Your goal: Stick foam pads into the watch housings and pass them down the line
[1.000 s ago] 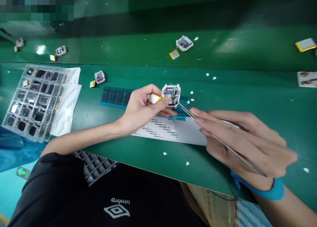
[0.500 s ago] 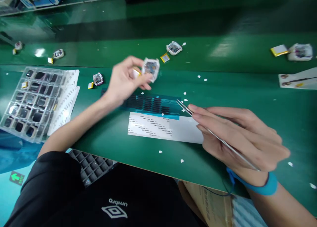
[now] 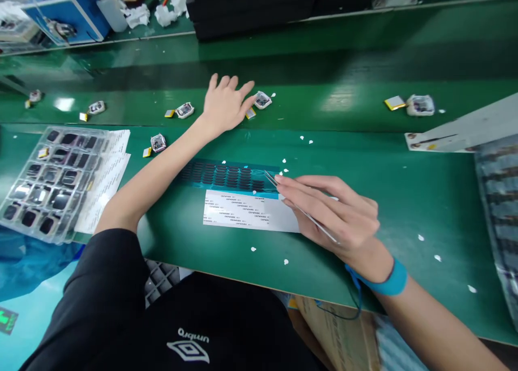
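My left hand (image 3: 227,105) is over the green strip at the back, fingers spread and holding nothing. Its thumb is beside a pale-framed watch case (image 3: 263,100) with a circuit board inside; whether they touch I cannot tell. A yellow-edged battery (image 3: 251,113) lies by that case, partly under the hand. Another watch case (image 3: 185,110) with its battery lies left of the hand. My right hand (image 3: 334,209) grips metal tweezers (image 3: 311,220), their tips near the right end of a blue film sheet (image 3: 273,187) bearing rows of small black pieces. White printed backing paper (image 3: 237,209) lies in front.
At left a clear plastic tray (image 3: 60,198) of dark screens rests beside printed sheets (image 3: 117,168). More watch cases lie at back left and right (image 3: 421,105). Small white scraps dot the bench. A white slanted panel (image 3: 457,125) stands at right; a blue box (image 3: 68,17) sits back left.
My left hand has let go of the watch case it held and opened, moving toward another. A watch case now lies left of that hand. My right hand still holds the tweezers over the film.
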`<move>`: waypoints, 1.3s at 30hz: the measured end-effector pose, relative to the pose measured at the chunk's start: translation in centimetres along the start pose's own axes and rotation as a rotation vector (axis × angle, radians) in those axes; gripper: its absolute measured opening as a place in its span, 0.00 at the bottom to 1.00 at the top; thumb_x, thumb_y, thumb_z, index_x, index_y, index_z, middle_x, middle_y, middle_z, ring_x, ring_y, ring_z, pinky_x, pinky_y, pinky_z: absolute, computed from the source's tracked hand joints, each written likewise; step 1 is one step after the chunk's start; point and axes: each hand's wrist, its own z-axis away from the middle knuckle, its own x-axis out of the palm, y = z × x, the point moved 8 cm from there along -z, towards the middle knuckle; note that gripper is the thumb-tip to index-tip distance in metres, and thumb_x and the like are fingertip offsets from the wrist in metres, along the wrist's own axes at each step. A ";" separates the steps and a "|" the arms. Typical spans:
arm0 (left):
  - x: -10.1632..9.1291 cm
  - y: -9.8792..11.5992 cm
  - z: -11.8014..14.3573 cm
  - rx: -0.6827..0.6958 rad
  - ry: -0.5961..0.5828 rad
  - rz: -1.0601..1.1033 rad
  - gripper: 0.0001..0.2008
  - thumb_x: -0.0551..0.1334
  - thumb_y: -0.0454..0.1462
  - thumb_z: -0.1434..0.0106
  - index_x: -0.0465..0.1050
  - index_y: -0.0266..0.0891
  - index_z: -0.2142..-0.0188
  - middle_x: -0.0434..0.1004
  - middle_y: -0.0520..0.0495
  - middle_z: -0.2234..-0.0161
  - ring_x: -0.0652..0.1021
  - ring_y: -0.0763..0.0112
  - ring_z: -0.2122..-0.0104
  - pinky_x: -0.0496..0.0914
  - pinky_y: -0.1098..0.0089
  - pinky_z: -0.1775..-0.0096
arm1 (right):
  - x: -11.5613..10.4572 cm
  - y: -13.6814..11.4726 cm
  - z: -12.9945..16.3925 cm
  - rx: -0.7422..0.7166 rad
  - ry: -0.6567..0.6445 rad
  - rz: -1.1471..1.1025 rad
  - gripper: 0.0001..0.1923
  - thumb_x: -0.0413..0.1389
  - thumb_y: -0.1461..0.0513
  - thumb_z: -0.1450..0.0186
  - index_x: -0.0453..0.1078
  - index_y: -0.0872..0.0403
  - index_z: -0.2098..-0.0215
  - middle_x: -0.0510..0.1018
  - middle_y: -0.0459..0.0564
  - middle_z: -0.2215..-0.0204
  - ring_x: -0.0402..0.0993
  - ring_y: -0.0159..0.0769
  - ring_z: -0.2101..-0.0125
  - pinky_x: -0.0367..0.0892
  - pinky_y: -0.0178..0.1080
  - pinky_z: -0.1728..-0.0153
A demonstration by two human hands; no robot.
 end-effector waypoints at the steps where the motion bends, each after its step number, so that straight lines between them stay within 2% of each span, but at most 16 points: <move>1: 1.4 -0.6 -0.9 -0.035 -0.047 0.029 0.11 0.72 0.46 0.53 0.78 0.60 0.68 0.76 0.46 0.67 0.66 0.42 0.45 0.58 0.46 0.39 | 0.1 -0.1 0.0 -0.010 -0.004 -0.001 0.21 0.66 0.71 0.33 0.75 0.52 0.44 0.88 0.46 0.54 0.86 0.40 0.61 0.83 0.39 0.66; 3: 2.9 -1.3 -1.9 -0.105 -0.100 0.020 0.11 0.73 0.44 0.54 0.75 0.56 0.71 0.77 0.47 0.65 0.69 0.45 0.47 0.62 0.49 0.42 | 0.1 -0.3 0.0 -0.020 -0.004 0.004 0.20 0.66 0.72 0.33 0.75 0.53 0.45 0.88 0.48 0.55 0.86 0.41 0.61 0.83 0.39 0.67; 5: 2.7 -0.8 -1.6 -0.142 -0.075 -0.013 0.12 0.73 0.42 0.52 0.70 0.52 0.74 0.77 0.48 0.66 0.71 0.49 0.51 0.66 0.54 0.47 | -0.2 -0.4 0.1 -0.013 0.003 -0.019 0.19 0.64 0.72 0.32 0.74 0.52 0.45 0.88 0.48 0.55 0.86 0.40 0.60 0.83 0.39 0.67; 7: 1.7 1.1 -0.2 -0.125 -0.024 0.018 0.13 0.71 0.41 0.45 0.66 0.50 0.74 0.77 0.49 0.66 0.75 0.54 0.55 0.68 0.60 0.51 | -0.7 -0.3 0.2 0.006 -0.009 -0.086 0.18 0.61 0.71 0.30 0.73 0.52 0.44 0.88 0.49 0.55 0.86 0.41 0.58 0.83 0.39 0.67; 9: 1.0 3.4 1.6 -0.077 -0.033 0.091 0.07 0.65 0.42 0.35 0.68 0.49 0.68 0.79 0.49 0.64 0.78 0.58 0.57 0.69 0.63 0.53 | -1.0 -0.4 0.4 0.033 -0.050 -0.161 0.17 0.57 0.71 0.29 0.72 0.53 0.44 0.87 0.53 0.53 0.86 0.43 0.53 0.84 0.41 0.64; 12: 0.3 5.2 3.6 -0.023 -0.085 0.027 0.05 0.66 0.42 0.34 0.74 0.49 0.59 0.81 0.45 0.57 0.78 0.55 0.50 0.69 0.63 0.49 | -1.4 -0.5 0.6 0.088 -0.118 -0.217 0.18 0.58 0.73 0.30 0.72 0.53 0.45 0.86 0.55 0.49 0.83 0.44 0.47 0.84 0.43 0.53; 17: 1.9 3.0 4.0 0.017 -0.301 -0.149 0.13 0.63 0.41 0.34 0.81 0.43 0.53 0.83 0.39 0.49 0.78 0.50 0.45 0.65 0.53 0.37 | -1.6 -0.9 0.5 0.093 -0.126 -0.206 0.16 0.58 0.72 0.29 0.72 0.52 0.45 0.86 0.54 0.49 0.84 0.44 0.48 0.83 0.46 0.49; 21: 3.5 2.1 2.9 0.111 -0.258 -0.302 0.22 0.60 0.43 0.32 0.78 0.44 0.41 0.74 0.36 0.34 0.68 0.41 0.33 0.63 0.44 0.35 | -1.1 -0.8 0.4 0.064 -0.107 -0.172 0.18 0.58 0.72 0.29 0.72 0.53 0.44 0.87 0.53 0.52 0.85 0.44 0.51 0.83 0.44 0.52; 24: 5.5 1.9 2.1 0.106 -0.325 -0.338 0.22 0.64 0.40 0.36 0.79 0.45 0.43 0.70 0.36 0.32 0.61 0.37 0.28 0.64 0.40 0.36 | -0.7 -0.8 0.6 0.033 -0.079 -0.144 0.17 0.57 0.72 0.29 0.72 0.53 0.43 0.87 0.52 0.53 0.85 0.44 0.52 0.84 0.44 0.55; 26: 6.3 2.5 1.7 0.098 -0.384 -0.299 0.18 0.67 0.36 0.40 0.79 0.42 0.49 0.77 0.35 0.39 0.67 0.39 0.32 0.67 0.44 0.38 | -0.5 -0.7 0.8 0.026 -0.072 -0.136 0.17 0.56 0.72 0.28 0.72 0.53 0.44 0.88 0.53 0.54 0.86 0.44 0.53 0.84 0.43 0.58; 28: 5.9 4.0 1.9 0.091 -0.381 -0.232 0.13 0.67 0.32 0.41 0.76 0.40 0.56 0.82 0.37 0.50 0.77 0.46 0.43 0.70 0.51 0.42 | -0.6 -0.6 0.9 0.035 -0.052 -0.154 0.16 0.55 0.72 0.28 0.73 0.52 0.46 0.88 0.52 0.55 0.86 0.43 0.54 0.83 0.43 0.60; 30: 4.9 6.1 2.8 0.051 -0.338 -0.131 0.06 0.65 0.31 0.37 0.72 0.40 0.60 0.83 0.43 0.62 0.82 0.56 0.57 0.73 0.57 0.49 | -0.7 -0.3 0.9 0.070 -0.043 -0.177 0.14 0.54 0.71 0.27 0.73 0.50 0.49 0.88 0.50 0.58 0.86 0.43 0.55 0.82 0.43 0.60; 32: 3.6 8.5 4.7 -0.044 -0.267 0.035 0.02 0.62 0.33 0.30 0.69 0.41 0.59 0.81 0.48 0.70 0.82 0.64 0.66 0.74 0.63 0.56 | -1.0 0.0 0.9 0.109 -0.016 -0.158 0.13 0.52 0.71 0.27 0.72 0.49 0.53 0.88 0.47 0.63 0.86 0.41 0.58 0.80 0.41 0.62; 34: 2.9 10.3 7.5 -0.220 -0.234 0.286 0.02 0.58 0.36 0.25 0.67 0.41 0.58 0.81 0.50 0.70 0.81 0.71 0.72 0.73 0.70 0.66 | -1.3 0.5 0.8 0.164 0.013 -0.091 0.13 0.51 0.72 0.26 0.72 0.48 0.55 0.86 0.44 0.69 0.84 0.38 0.65 0.75 0.38 0.70; 37: 3.7 13.3 12.4 -0.424 -0.365 0.616 0.04 0.58 0.37 0.24 0.68 0.39 0.55 0.83 0.49 0.68 0.78 0.76 0.79 0.72 0.73 0.73 | -1.4 0.9 0.7 0.221 0.047 0.003 0.15 0.47 0.71 0.24 0.73 0.49 0.52 0.82 0.42 0.75 0.79 0.33 0.76 0.66 0.37 0.77; 39: 4.1 15.1 14.9 -0.472 -0.449 0.727 0.04 0.60 0.36 0.25 0.71 0.39 0.54 0.82 0.51 0.69 0.79 0.76 0.79 0.73 0.74 0.73 | -1.1 1.0 0.6 0.247 0.034 0.023 0.16 0.45 0.69 0.22 0.74 0.50 0.50 0.83 0.43 0.72 0.80 0.32 0.75 0.64 0.38 0.77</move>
